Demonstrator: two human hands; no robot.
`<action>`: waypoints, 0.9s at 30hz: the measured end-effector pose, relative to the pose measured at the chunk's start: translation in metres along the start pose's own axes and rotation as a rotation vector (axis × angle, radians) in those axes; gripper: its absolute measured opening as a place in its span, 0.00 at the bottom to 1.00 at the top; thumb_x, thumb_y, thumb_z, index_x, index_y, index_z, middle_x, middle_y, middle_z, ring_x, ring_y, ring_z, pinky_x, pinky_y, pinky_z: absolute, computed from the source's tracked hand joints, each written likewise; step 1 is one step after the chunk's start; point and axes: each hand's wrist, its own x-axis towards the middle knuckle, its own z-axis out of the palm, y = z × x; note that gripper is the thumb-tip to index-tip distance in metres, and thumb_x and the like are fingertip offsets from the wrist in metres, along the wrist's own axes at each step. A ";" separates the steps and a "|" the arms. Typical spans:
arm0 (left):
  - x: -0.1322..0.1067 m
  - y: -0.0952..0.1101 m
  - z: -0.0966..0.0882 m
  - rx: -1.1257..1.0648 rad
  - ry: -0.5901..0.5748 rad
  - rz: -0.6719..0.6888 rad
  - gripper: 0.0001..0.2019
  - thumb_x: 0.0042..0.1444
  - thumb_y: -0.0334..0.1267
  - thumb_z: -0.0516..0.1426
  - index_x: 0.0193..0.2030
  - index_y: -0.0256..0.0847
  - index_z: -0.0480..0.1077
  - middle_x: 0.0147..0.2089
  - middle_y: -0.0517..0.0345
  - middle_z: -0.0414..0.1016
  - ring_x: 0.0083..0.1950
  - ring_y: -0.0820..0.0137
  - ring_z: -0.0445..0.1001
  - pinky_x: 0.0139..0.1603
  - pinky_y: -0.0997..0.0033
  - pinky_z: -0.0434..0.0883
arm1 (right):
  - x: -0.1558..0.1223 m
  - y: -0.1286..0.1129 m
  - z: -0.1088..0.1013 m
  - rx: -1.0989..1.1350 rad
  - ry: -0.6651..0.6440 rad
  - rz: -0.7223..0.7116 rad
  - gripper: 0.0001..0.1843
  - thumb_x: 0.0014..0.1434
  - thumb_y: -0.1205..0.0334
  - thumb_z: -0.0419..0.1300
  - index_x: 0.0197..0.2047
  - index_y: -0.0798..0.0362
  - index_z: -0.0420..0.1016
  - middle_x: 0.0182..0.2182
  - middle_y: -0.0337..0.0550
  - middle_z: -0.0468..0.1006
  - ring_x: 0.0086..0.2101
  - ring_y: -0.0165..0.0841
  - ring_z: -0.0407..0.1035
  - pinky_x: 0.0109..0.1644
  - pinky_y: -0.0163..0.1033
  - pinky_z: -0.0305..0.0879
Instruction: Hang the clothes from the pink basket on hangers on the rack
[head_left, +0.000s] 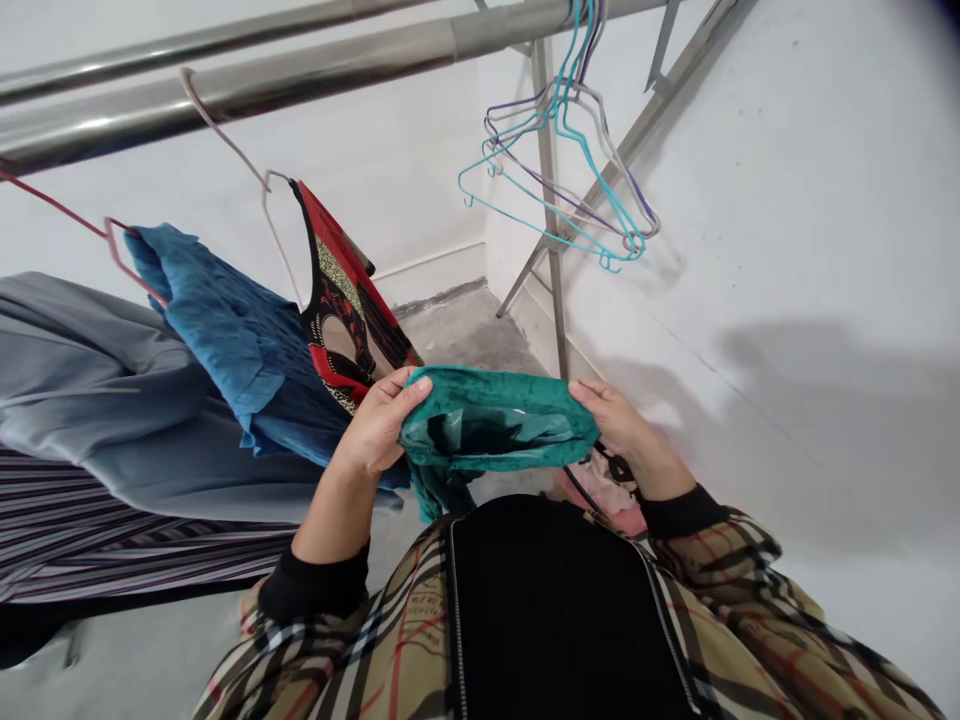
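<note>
Stretched between my two hands is a green garment, its opening facing up and its darker lower part hanging down in front of me. My left hand pinches the left end of the opening, thumb on top. At the other end, my right hand grips the edge, with part of the fingers hidden behind the cloth. Which kind of garment it is, I cannot tell. Just left of my left hand hangs a red, black and tan patterned garment on a pale hanger.
Several thin blue and purple hangers hang together on the metal rail. To the left hang a blue garment, grey cloth and a striped cloth. A pink item is low behind my right hand. White walls meet at the corner.
</note>
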 end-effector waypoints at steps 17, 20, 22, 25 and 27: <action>-0.015 -0.022 -0.026 1.129 -0.299 0.283 0.12 0.51 0.47 0.64 0.39 0.43 0.80 0.39 0.55 0.73 0.40 0.68 0.72 0.45 0.71 0.69 | -0.012 -0.046 -0.024 -0.117 -0.087 0.065 0.17 0.48 0.46 0.67 0.29 0.51 0.75 0.26 0.42 0.77 0.27 0.34 0.71 0.33 0.40 0.69; -0.019 -0.018 -0.023 1.021 -0.365 0.246 0.11 0.56 0.46 0.60 0.32 0.40 0.77 0.33 0.57 0.72 0.35 0.70 0.70 0.38 0.74 0.68 | -0.008 -0.056 -0.026 -0.282 -0.212 0.113 0.18 0.50 0.46 0.66 0.29 0.54 0.74 0.22 0.38 0.73 0.22 0.29 0.66 0.27 0.35 0.63; -0.023 -0.013 -0.022 0.815 -0.485 0.181 0.13 0.57 0.47 0.59 0.31 0.38 0.76 0.34 0.56 0.71 0.35 0.71 0.70 0.37 0.74 0.67 | 0.001 -0.063 -0.029 -0.541 -0.263 0.046 0.17 0.51 0.47 0.65 0.28 0.54 0.74 0.20 0.37 0.71 0.22 0.28 0.64 0.26 0.34 0.59; -0.031 -0.007 -0.022 0.532 -0.562 0.122 0.14 0.56 0.47 0.61 0.30 0.37 0.76 0.35 0.55 0.71 0.34 0.72 0.69 0.36 0.74 0.67 | 0.020 -0.076 -0.034 -0.928 -0.002 -0.267 0.14 0.54 0.51 0.62 0.28 0.53 0.76 0.25 0.41 0.75 0.28 0.33 0.68 0.34 0.38 0.63; -0.034 -0.007 -0.022 0.468 -0.535 0.123 0.13 0.56 0.46 0.61 0.29 0.37 0.76 0.34 0.55 0.70 0.34 0.72 0.69 0.36 0.74 0.66 | 0.036 -0.088 -0.038 -1.055 0.381 -0.498 0.12 0.57 0.54 0.59 0.33 0.53 0.77 0.32 0.45 0.78 0.33 0.36 0.70 0.41 0.42 0.64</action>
